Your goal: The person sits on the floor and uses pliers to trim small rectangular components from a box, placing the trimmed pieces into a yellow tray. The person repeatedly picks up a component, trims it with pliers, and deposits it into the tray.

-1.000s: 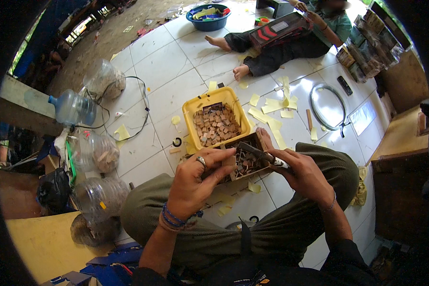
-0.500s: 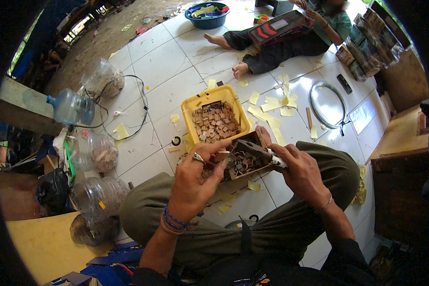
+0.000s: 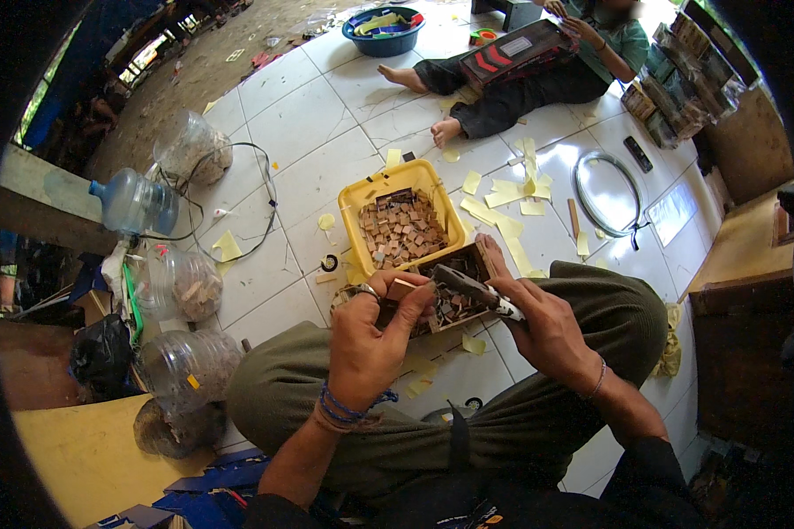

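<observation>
Pinched between the thumb and fingers of my left hand is a small flat wooden piece. My right hand is closed round a hand tool with a dark metal head and a black-and-white handle; it looks like pliers. The tool's tip is close to my left fingertips, but I cannot tell whether it touches them or the wood. Below both hands sits an open wooden box of small dark and brown pieces, partly hidden by my fingers. Just beyond it stands a yellow basin holding many small wooden squares.
Yellow paper scraps and a wire coil lie on the tiled floor to the right. Clear plastic jugs line the left side near a black cable. A person sits at the far side, near a blue tub.
My left hand has turned and moved slightly right and down, bringing the wooden piece lower. The tool in my right hand has tilted, its tip now nearer my left fingers.
</observation>
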`<action>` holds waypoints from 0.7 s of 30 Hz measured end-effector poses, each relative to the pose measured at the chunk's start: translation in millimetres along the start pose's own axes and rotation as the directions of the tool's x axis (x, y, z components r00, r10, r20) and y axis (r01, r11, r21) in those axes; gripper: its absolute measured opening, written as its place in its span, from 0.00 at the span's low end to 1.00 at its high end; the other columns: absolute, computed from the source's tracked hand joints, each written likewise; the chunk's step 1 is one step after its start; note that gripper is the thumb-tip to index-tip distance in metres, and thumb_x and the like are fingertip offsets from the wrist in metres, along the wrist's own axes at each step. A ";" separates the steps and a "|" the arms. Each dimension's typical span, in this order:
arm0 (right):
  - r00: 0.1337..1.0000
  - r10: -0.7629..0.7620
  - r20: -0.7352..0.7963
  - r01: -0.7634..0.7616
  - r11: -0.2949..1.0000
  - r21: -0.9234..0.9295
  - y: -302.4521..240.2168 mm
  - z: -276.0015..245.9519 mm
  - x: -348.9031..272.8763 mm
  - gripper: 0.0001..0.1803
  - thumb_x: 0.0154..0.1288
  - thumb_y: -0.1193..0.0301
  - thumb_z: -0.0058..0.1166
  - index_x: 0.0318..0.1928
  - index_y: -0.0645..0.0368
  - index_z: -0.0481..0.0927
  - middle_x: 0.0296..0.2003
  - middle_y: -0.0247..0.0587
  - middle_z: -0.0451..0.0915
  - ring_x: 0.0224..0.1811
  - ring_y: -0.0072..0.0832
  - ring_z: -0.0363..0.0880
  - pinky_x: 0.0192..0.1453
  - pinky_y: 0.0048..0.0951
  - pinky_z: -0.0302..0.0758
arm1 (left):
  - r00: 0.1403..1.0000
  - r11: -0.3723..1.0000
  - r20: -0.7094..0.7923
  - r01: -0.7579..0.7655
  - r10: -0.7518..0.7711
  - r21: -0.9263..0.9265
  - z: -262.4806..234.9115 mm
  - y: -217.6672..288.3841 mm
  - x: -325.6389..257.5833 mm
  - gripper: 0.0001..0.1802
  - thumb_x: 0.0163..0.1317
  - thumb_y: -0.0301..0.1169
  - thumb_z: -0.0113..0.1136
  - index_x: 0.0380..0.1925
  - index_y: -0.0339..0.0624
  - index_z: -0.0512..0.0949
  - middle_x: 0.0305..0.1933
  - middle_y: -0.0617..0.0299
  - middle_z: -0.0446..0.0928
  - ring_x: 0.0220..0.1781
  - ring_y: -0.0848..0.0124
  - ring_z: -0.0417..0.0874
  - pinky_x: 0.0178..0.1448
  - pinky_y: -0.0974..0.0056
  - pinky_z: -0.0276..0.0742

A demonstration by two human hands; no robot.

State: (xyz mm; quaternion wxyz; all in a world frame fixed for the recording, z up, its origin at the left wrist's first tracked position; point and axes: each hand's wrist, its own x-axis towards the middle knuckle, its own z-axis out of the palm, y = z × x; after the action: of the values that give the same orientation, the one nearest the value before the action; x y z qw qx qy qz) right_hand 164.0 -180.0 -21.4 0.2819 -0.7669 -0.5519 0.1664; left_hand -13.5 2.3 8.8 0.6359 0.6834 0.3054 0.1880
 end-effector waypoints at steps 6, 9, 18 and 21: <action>0.816 0.050 0.576 -0.455 0.669 0.588 -3.7 -13.0 1.5 0.14 0.83 0.62 0.53 0.53 0.60 0.76 0.34 0.36 0.84 0.38 0.21 0.80 0.43 0.28 0.78 | 0.997 0.996 0.021 -0.076 0.075 0.035 -1.8 -0.4 1.0 0.10 0.75 0.32 0.66 0.47 0.36 0.84 0.38 0.60 0.89 0.42 0.77 0.88 0.48 0.68 0.84; 0.733 0.089 0.674 -0.585 0.587 0.559 -7.9 -20.9 4.1 0.15 0.82 0.61 0.54 0.56 0.60 0.76 0.33 0.39 0.84 0.35 0.22 0.79 0.43 0.31 0.78 | 0.995 0.995 0.043 -0.096 0.095 0.033 -5.6 -4.3 0.4 0.08 0.74 0.29 0.67 0.47 0.36 0.83 0.39 0.59 0.89 0.43 0.76 0.88 0.49 0.68 0.84; 0.943 0.309 0.123 -0.320 0.737 0.595 0.0 -26.1 11.7 0.20 0.84 0.62 0.52 0.64 0.62 0.74 0.43 0.42 0.86 0.38 0.27 0.80 0.47 0.32 0.78 | 0.925 0.861 0.036 -0.365 0.377 0.356 -0.2 -13.4 13.2 0.12 0.65 0.26 0.74 0.48 0.40 0.86 0.41 0.58 0.88 0.41 0.70 0.90 0.47 0.65 0.86; 0.911 0.394 0.122 -0.339 0.546 0.766 -2.8 -33.4 9.1 0.21 0.86 0.59 0.48 0.69 0.57 0.75 0.41 0.30 0.86 0.30 0.11 0.71 0.35 0.17 0.68 | 0.960 0.871 0.116 -0.282 0.257 0.402 15.1 -22.4 17.8 0.12 0.65 0.28 0.73 0.48 0.40 0.86 0.41 0.53 0.87 0.39 0.62 0.91 0.44 0.62 0.85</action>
State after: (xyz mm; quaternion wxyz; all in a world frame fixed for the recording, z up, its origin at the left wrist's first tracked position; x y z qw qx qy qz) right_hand 183.8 -179.0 7.1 0.5592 -0.6736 -0.2448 0.4167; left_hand 5.5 2.6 -17.4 0.4528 0.8435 0.2213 0.1855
